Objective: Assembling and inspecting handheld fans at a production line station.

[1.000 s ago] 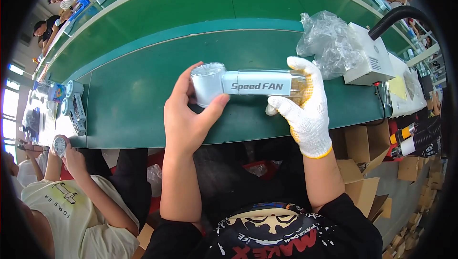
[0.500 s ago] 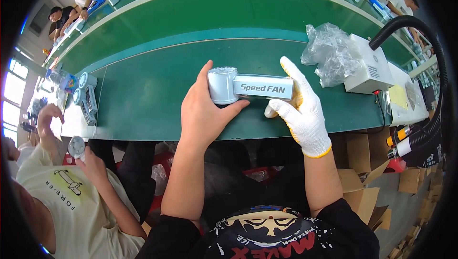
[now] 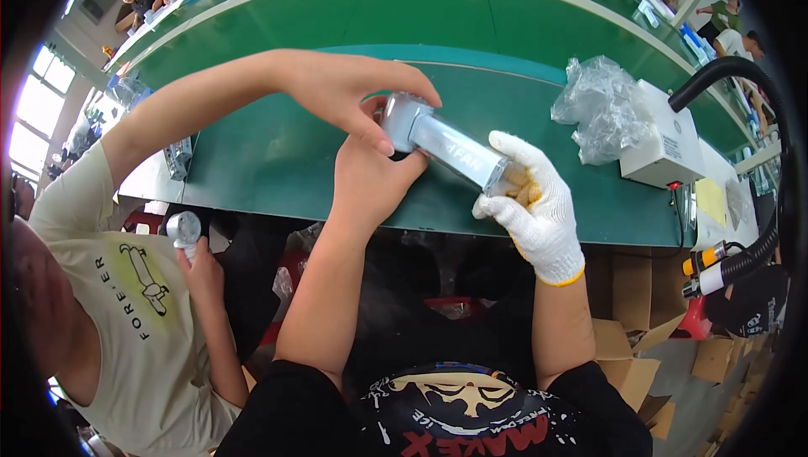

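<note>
A handheld fan (image 3: 459,152) in light blue, its round head and straight handle under clear plastic, slants above the green bench (image 3: 278,162). At the head end my bare left hand (image 3: 370,178) holds it, thumb along the underside; its other fingers are mostly hidden. My right hand (image 3: 543,209), in a white knit glove with yellow edging, is closed around the handle's far end. A co-worker's hand (image 3: 358,91) reaches across from the left and grips the fan's head too.
That co-worker's other hand (image 3: 202,276) holds a second round-headed fan (image 3: 183,228). On the right, crumpled clear plastic (image 3: 598,108) leans on a white box-shaped device (image 3: 665,141) beside a black flexible hose (image 3: 749,70). Open cardboard boxes (image 3: 627,373) stand below the bench.
The co-worker's arm has come across the bench and taken hold of the fan's head. The fan has turned from level to slanting, its handle end lower and toward me.
</note>
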Available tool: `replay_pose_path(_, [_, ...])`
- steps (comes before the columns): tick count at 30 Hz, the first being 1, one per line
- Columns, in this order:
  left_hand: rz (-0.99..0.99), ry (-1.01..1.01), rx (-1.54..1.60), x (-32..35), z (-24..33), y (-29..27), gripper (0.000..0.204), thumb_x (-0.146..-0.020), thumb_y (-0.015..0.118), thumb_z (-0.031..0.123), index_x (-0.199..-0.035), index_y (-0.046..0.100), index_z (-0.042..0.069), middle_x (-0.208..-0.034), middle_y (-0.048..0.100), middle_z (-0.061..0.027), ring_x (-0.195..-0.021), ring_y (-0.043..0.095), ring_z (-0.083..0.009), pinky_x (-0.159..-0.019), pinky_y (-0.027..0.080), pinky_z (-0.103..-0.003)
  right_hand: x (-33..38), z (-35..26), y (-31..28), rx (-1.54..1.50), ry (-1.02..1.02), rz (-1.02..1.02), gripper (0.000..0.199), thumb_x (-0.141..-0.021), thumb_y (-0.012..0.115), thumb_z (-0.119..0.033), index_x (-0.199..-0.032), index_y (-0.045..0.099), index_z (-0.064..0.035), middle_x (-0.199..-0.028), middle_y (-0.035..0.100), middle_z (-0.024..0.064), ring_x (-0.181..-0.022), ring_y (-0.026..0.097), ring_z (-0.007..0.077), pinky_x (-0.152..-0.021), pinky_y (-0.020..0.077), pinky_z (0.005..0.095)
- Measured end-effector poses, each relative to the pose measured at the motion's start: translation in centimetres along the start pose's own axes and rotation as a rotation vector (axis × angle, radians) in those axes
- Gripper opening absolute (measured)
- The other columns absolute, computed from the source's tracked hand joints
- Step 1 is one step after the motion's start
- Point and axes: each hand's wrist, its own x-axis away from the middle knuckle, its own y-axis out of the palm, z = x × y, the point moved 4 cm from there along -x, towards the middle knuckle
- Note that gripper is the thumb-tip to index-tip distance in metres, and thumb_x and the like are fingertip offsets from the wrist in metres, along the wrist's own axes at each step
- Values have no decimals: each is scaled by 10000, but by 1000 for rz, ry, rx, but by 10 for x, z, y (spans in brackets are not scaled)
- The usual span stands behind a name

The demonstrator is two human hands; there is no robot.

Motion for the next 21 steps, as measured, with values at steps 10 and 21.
replay_pose_path(10, [-72, -363, 205, 19, -8, 0, 686, -852, 801, 197, -1422, 461, 25, -1260, 667, -113, -1175, 670, -275, -1004, 527, -383, 5, -3, 3, -1, -14, -102, 729, -868, 753, 28, -1537, 462, 6, -1199, 694, 138, -907, 696, 158, -800, 563, 284])
replay_pose_path(21, [261, -485, 917, 22, -39, -18, 637, -892, 785, 117, -1420, 443, 13, -1243, 628, -105, -1017, 641, -129, -836, 537, -288, -1, -8, 9, -108, 59, -135, 662, -881, 741, 16, -1498, 502, 6, -1308, 676, 170, -948, 696, 170, -876, 563, 309])
